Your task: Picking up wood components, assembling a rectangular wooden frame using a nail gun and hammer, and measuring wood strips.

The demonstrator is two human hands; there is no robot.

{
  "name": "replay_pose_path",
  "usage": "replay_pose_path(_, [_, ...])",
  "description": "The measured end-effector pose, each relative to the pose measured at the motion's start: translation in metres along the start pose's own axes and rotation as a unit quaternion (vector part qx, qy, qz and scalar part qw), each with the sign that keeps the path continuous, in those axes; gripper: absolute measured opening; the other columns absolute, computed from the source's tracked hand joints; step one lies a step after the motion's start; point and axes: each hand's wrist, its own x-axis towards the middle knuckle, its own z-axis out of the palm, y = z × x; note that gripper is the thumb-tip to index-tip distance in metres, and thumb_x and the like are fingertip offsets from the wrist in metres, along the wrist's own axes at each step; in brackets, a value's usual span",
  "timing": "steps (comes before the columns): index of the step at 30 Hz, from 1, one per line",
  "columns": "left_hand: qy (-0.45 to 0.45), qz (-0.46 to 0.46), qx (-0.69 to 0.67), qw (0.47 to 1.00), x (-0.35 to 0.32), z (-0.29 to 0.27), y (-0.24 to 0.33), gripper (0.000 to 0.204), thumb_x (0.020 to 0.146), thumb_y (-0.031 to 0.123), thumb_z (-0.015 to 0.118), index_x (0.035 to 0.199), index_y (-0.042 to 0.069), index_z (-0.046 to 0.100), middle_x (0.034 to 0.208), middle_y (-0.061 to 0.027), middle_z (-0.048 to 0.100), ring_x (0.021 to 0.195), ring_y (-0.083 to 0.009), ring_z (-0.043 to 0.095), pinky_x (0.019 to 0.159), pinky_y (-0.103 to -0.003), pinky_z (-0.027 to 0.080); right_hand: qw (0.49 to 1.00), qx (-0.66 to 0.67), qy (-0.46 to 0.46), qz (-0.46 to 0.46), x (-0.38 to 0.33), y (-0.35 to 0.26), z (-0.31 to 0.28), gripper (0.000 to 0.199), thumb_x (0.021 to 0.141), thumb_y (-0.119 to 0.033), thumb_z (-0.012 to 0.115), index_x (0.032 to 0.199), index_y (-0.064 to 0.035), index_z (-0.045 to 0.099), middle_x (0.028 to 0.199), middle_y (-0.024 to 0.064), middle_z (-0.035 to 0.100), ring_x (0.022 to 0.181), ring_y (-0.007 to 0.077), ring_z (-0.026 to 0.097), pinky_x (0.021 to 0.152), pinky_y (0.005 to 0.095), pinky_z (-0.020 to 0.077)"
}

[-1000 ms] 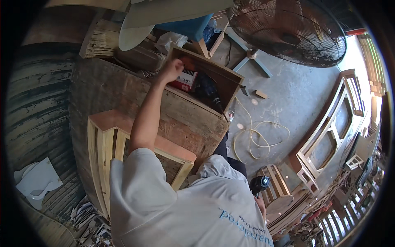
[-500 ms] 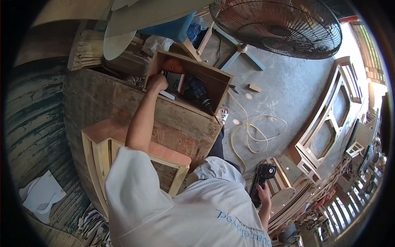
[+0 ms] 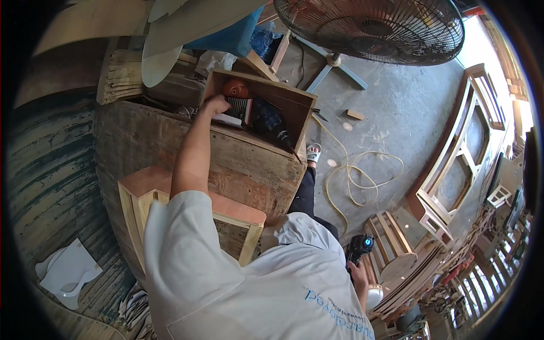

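My left hand (image 3: 216,106) reaches into an open wooden box (image 3: 258,148), fingers curled at the edge of a pack of thin dark strips (image 3: 240,107). What the fingertips grip is hidden. A white piece (image 3: 228,119) lies just below the hand. Beside the strips in the box are a blue power drill (image 3: 271,120) and an orange round tool part (image 3: 235,88). Low on the right, my right hand (image 3: 358,274) is wrapped round the handle of a black nail gun (image 3: 357,249), its round end cap facing up.
The box stands on a worn wooden bench (image 3: 158,133), with a wooden frame piece (image 3: 238,212) close to my body. A large fan (image 3: 374,28) stands ahead. A yellow hose (image 3: 362,187) is coiled on the concrete floor, near a small wood block (image 3: 355,114). Wooden frames (image 3: 453,164) lean at right.
My left hand has shifted slightly over the strips, and the white piece below it now shows more. The nail gun has turned in my right hand, so its cap shows bluish. The view has shifted slightly.
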Motion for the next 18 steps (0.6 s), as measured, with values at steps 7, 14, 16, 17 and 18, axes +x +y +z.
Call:
replay_pose_path(7, [0.060, -0.014, 0.101, 0.993, -0.002, 0.019, -0.003, 0.037, 0.078, 0.019, 0.059, 0.109, 0.000, 0.063, 0.108, -0.0208, 0.065, 0.101, -0.0351, 0.062, 0.085, -0.040, 0.047, 1.000, 0.017, -0.017, 0.018, -0.026, 0.001, 0.011, 0.021, 0.085, -0.017, 0.063, 0.098, -0.0007, 0.061, 0.081, 0.0019, 0.062, 0.070, 0.0126, 0.055, 0.064, 0.0291, 0.0449])
replay_pose_path(14, [0.155, 0.067, 0.037, 0.985, -0.086, 0.008, 0.045, 0.035, 0.076, 0.031, 0.064, 0.094, 0.001, 0.068, 0.101, -0.0228, 0.065, 0.096, -0.0345, 0.064, 0.082, -0.043, 0.050, 0.999, 0.050, -0.001, 0.018, -0.015, -0.007, 0.018, 0.018, 0.087, -0.016, 0.062, 0.099, -0.0021, 0.059, 0.079, 0.0021, 0.061, 0.067, 0.0117, 0.054, 0.062, 0.0294, 0.0449])
replay_pose_path(16, [0.101, 0.085, 0.097, 0.986, -0.081, 0.012, 0.047, 0.040, 0.075, 0.035, 0.067, 0.098, 0.002, 0.068, 0.103, -0.0218, 0.065, 0.099, -0.0338, 0.063, 0.084, -0.043, 0.050, 1.000, 0.022, 0.006, 0.013, -0.011, -0.013, 0.017, 0.019, 0.087, -0.016, 0.062, 0.099, -0.0021, 0.059, 0.078, 0.0022, 0.060, 0.065, 0.0119, 0.054, 0.059, 0.0295, 0.0450])
replay_pose_path(17, [0.100, 0.110, 0.108, 0.983, -0.073, 0.014, 0.040, 0.041, 0.074, 0.036, 0.068, 0.099, 0.003, 0.068, 0.102, -0.0214, 0.065, 0.099, -0.0337, 0.063, 0.084, -0.042, 0.050, 1.000, 0.004, 0.006, 0.007, -0.012, -0.028, 0.018, 0.019, 0.087, -0.017, 0.062, 0.098, -0.0022, 0.059, 0.077, 0.0023, 0.060, 0.064, 0.0120, 0.054, 0.058, 0.0295, 0.0450])
replay_pose_path(18, [0.100, 0.133, 0.119, 0.979, -0.064, 0.015, 0.035, 0.042, 0.074, 0.038, 0.069, 0.099, 0.004, 0.068, 0.102, -0.0209, 0.066, 0.099, -0.0336, 0.062, 0.085, -0.042, 0.050, 1.000, 0.019, -0.011, 0.008, -0.012, -0.037, 0.018, 0.018, 0.087, -0.017, 0.062, 0.096, -0.0023, 0.058, 0.074, 0.0024, 0.059, 0.061, 0.0120, 0.054, 0.054, 0.0294, 0.0445])
